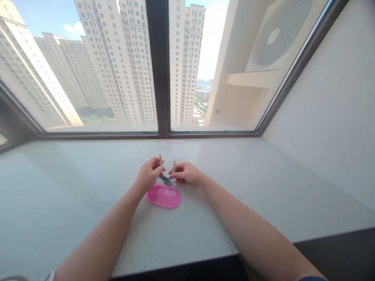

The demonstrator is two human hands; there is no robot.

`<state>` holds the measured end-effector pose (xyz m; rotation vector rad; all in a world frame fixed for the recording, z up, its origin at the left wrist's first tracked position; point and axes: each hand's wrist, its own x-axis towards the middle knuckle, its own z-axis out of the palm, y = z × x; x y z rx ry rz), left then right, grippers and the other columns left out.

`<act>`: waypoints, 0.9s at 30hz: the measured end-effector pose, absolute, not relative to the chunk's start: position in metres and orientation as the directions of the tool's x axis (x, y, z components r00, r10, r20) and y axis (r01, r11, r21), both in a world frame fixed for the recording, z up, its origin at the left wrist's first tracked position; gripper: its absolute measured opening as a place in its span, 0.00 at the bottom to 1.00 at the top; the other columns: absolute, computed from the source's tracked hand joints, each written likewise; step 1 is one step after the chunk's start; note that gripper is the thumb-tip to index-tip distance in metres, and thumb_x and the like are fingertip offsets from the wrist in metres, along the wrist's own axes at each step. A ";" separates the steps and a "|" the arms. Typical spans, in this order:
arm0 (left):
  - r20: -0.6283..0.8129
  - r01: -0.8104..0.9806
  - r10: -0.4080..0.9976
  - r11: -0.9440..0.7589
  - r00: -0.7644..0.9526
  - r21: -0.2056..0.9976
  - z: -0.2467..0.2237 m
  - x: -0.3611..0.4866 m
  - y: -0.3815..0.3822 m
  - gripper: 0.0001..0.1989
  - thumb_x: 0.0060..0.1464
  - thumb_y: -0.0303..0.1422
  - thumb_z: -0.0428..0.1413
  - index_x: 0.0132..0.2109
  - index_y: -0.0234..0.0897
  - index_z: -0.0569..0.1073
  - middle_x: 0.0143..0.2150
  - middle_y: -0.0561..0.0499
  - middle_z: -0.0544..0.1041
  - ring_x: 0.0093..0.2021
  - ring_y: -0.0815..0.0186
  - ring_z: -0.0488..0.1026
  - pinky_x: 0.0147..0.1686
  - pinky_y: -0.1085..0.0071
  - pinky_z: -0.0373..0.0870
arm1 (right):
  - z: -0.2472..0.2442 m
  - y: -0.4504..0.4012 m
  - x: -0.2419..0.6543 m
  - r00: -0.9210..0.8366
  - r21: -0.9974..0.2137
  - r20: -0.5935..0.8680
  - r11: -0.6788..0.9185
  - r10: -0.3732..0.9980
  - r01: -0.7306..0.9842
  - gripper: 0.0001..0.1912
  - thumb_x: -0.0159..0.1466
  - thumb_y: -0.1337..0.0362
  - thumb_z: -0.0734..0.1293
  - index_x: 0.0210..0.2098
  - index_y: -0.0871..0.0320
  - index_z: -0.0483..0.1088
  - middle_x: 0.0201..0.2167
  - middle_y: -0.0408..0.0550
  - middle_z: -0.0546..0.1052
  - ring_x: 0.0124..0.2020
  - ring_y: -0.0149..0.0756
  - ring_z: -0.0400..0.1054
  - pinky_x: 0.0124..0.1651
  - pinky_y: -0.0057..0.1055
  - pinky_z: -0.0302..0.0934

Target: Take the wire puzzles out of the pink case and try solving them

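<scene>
My left hand [150,173] is closed, pinching a slim tan wooden-looking stick [160,158] that points up. My right hand [185,173] is closed too, with a similar tan stick [174,166] upright between thumb and fingers. Small dark metallic pieces [165,180] show between the hands, low near the surface; their kind is too small to make out, and I cannot tell whether a hand touches them. Just in front of the hands lies a shallow pink oval tray [163,204]. Behind them is a clear zip bag [172,146] with a pink strip, partly covered by the hands.
Everything rests on a pale speckled window ledge [88,187]. A dark window frame [160,70] rises behind it, with tall buildings and an air-conditioner fan outside. A white wall [331,128] bounds the right side. The ledge's front edge is near my forearms.
</scene>
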<state>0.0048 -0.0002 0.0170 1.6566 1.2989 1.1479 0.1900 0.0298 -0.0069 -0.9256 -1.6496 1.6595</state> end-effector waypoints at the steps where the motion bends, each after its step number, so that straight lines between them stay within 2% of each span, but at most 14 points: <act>1: 0.214 0.331 0.972 -0.234 0.096 0.914 0.016 0.004 0.000 0.10 0.49 0.35 0.53 0.38 0.36 0.69 0.28 0.52 0.76 0.27 0.64 0.73 0.30 0.68 0.67 | -0.007 0.031 0.191 -0.570 -0.998 -0.061 -0.041 0.819 0.049 0.17 0.47 0.59 0.74 0.33 0.62 0.74 0.24 0.45 0.76 0.21 0.28 0.66 0.23 0.24 0.58; 8: 0.243 0.402 0.963 -0.270 0.119 0.875 0.011 0.001 0.002 0.09 0.50 0.36 0.53 0.38 0.37 0.69 0.30 0.51 0.77 0.29 0.64 0.73 0.33 0.68 0.68 | -0.009 0.036 0.196 -0.631 -0.998 -0.049 -0.058 0.774 0.006 0.18 0.45 0.60 0.76 0.33 0.62 0.72 0.26 0.46 0.76 0.22 0.29 0.67 0.24 0.24 0.60; 19: 0.128 0.277 0.990 -0.140 0.063 0.951 0.010 0.000 0.007 0.12 0.49 0.36 0.53 0.40 0.34 0.67 0.33 0.48 0.77 0.28 0.65 0.72 0.27 0.70 0.66 | -0.016 0.039 0.192 -0.595 -0.998 -0.047 -0.063 0.802 -0.006 0.14 0.52 0.60 0.72 0.34 0.61 0.68 0.27 0.47 0.77 0.20 0.26 0.66 0.21 0.22 0.58; 27: 0.170 0.382 0.982 -0.188 0.081 0.905 0.005 0.001 0.008 0.11 0.50 0.36 0.51 0.40 0.36 0.66 0.32 0.49 0.77 0.27 0.64 0.73 0.28 0.69 0.66 | -0.012 0.036 0.191 -0.594 -1.000 -0.023 -0.028 0.804 0.002 0.13 0.55 0.61 0.70 0.36 0.60 0.67 0.27 0.46 0.76 0.18 0.26 0.65 0.20 0.22 0.58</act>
